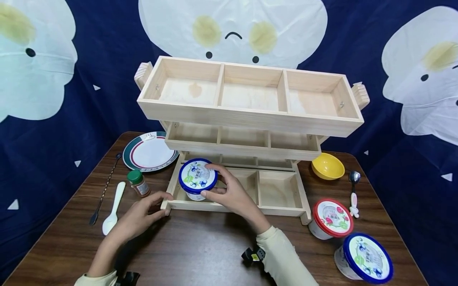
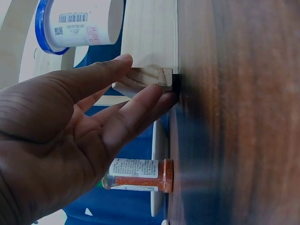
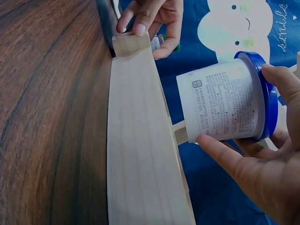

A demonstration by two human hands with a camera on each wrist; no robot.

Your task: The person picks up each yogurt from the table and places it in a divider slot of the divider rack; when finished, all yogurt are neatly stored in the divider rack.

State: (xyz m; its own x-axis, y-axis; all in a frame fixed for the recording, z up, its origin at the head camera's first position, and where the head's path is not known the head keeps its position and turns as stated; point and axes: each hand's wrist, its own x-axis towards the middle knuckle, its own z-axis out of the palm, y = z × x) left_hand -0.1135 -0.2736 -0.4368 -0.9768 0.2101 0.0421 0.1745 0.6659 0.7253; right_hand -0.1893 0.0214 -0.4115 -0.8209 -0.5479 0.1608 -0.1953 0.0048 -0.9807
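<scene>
A white tub with a blue lid [image 1: 198, 174] is held above the front left compartment of the lowest tier of a wooden rack [image 1: 247, 118], its lid upward. The right hand [image 1: 232, 192] grips it, fingers spread and clamped on the lid's rim and the side. The left hand [image 1: 137, 218] pinches the rack's front left corner at the base, thumb and fingers on either side of the wood. The rack stands toward the far edge of a brown table [image 1: 200, 246]. Left of it, a green-rimmed plate [image 1: 152, 153] lies near the table's far left corner, with a green-capped jar [image 1: 138, 183] just before it; a white spoon [image 1: 116, 203] and a twisted-handled stirrer [image 1: 106, 186] lie toward the left edge. A yellow bowl [image 1: 328, 167] sits near the far right corner. Along the right edge are a metal spoon with a white handle [image 1: 353, 200], a red-lidded tub [image 1: 332, 218] and, nearest the wearer, another blue-lidded tub [image 1: 368, 258]. A navy cloth [image 1: 103, 123] with pale clouds hangs behind.
</scene>
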